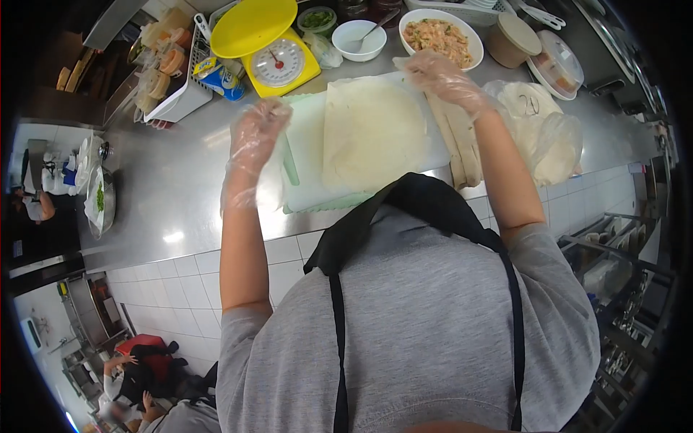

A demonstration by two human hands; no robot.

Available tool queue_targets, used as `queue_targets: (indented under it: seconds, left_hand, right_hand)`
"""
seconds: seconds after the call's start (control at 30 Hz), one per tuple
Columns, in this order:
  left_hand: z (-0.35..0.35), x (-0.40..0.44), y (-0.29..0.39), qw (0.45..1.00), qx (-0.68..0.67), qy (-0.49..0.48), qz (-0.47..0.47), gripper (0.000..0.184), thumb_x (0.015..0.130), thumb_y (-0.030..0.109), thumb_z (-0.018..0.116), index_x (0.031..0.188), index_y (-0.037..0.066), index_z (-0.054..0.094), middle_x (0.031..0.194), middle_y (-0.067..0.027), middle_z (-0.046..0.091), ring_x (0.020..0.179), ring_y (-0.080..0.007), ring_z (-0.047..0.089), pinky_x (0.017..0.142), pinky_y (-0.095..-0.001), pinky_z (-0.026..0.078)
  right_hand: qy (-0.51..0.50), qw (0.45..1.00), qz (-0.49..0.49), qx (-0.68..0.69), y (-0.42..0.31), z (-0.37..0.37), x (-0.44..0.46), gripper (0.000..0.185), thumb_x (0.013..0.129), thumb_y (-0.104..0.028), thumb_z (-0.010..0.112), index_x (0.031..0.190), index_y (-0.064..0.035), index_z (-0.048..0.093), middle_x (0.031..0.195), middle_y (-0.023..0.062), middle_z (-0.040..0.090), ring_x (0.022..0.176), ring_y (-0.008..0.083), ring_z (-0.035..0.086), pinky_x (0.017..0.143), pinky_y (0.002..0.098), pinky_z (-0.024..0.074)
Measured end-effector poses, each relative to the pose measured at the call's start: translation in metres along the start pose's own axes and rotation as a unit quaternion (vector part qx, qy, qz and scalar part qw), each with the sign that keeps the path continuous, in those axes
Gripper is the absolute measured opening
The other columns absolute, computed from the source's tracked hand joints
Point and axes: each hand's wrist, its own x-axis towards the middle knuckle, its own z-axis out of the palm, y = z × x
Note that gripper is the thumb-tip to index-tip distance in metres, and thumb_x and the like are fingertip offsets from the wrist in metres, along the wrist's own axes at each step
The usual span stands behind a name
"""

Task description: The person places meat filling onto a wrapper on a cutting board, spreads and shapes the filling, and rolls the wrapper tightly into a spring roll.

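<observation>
Head view: I see left hand (258, 131) and right hand (447, 83) well apart, grip unclear; loose gloves (244, 173) could snag and crease the pale sheet (375, 133) on the board (307, 133) near the counter (170, 195)'s front edge.

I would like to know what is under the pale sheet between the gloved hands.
The pale sheet lies on a white board, showing on both sides. A green edge shows along the board's near side. The part directly covered by the sheet cannot be seen.
</observation>
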Motion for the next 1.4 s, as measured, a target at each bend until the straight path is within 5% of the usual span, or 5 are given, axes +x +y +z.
queue_targets:
  seconds: [0.17, 0.37, 0.8, 0.97, 1.4]
  left_hand:
    - [0.057, 0.047, -0.012, 0.976, 0.086, 0.159, 0.123, 0.057, 0.078, 0.049, 0.064, 0.113, 0.005, 0.058, 0.107, -0.0196, 0.062, 0.102, -0.0342, 0.058, 0.088, -0.0407, 0.044]
    - [0.089, 0.059, 0.027, 0.958, 0.263, 0.048, 0.105, 0.046, 0.076, 0.035, 0.063, 0.109, 0.004, 0.056, 0.108, -0.0191, 0.06, 0.103, -0.0354, 0.056, 0.088, -0.0416, 0.044]
    - [0.044, 0.053, -0.06, 0.992, 0.048, 0.012, 0.115, 0.026, 0.083, 0.019, 0.058, 0.103, 0.003, 0.06, 0.095, -0.0146, 0.064, 0.089, -0.0306, 0.06, 0.079, -0.0331, 0.047]
    - [0.04, 0.036, -0.044, 0.904, 0.142, 0.336, 0.222, 0.046, 0.079, 0.018, 0.066, 0.121, 0.004, 0.052, 0.113, -0.0178, 0.059, 0.106, -0.0328, 0.055, 0.092, -0.0393, 0.043]
    - [0.118, -0.006, -0.04, 0.954, 0.213, 0.089, 0.19, 0.057, 0.087, 0.04, 0.052, 0.136, 0.013, 0.041, 0.146, -0.014, 0.03, 0.136, -0.0365, 0.023, 0.107, -0.0604, 0.014]
  right_hand:
    - [0.001, 0.985, 0.145, -0.089, -0.032, 0.035, -0.004, 0.04, 0.078, -0.023, 0.063, 0.112, -0.002, 0.058, 0.116, 0.0134, 0.057, 0.115, 0.0284, 0.05, 0.096, 0.0348, 0.04]
    - [-0.091, 0.983, 0.139, -0.081, -0.016, 0.048, 0.01, 0.032, 0.084, -0.023, 0.05, 0.109, -0.0043, 0.06, 0.109, 0.0184, 0.059, 0.11, 0.0323, 0.053, 0.093, 0.0388, 0.041]
    - [0.046, 0.994, 0.009, 0.103, -0.018, 0.043, 0.001, 0.035, 0.084, -0.021, 0.058, 0.114, -0.0045, 0.053, 0.113, 0.0129, 0.056, 0.11, 0.0286, 0.051, 0.095, 0.0393, 0.0393]
    - [0.141, 0.987, 0.016, -0.073, -0.042, 0.053, -0.004, 0.048, 0.083, -0.025, 0.061, 0.126, -0.0078, 0.049, 0.129, 0.0131, 0.049, 0.122, 0.0285, 0.044, 0.103, 0.0377, 0.0346]
    - [0.105, 0.989, -0.094, -0.04, -0.037, 0.097, -0.018, 0.051, 0.082, -0.034, 0.064, 0.125, -0.0077, 0.054, 0.132, 0.0175, 0.048, 0.126, 0.0321, 0.041, 0.105, 0.0423, 0.0291]
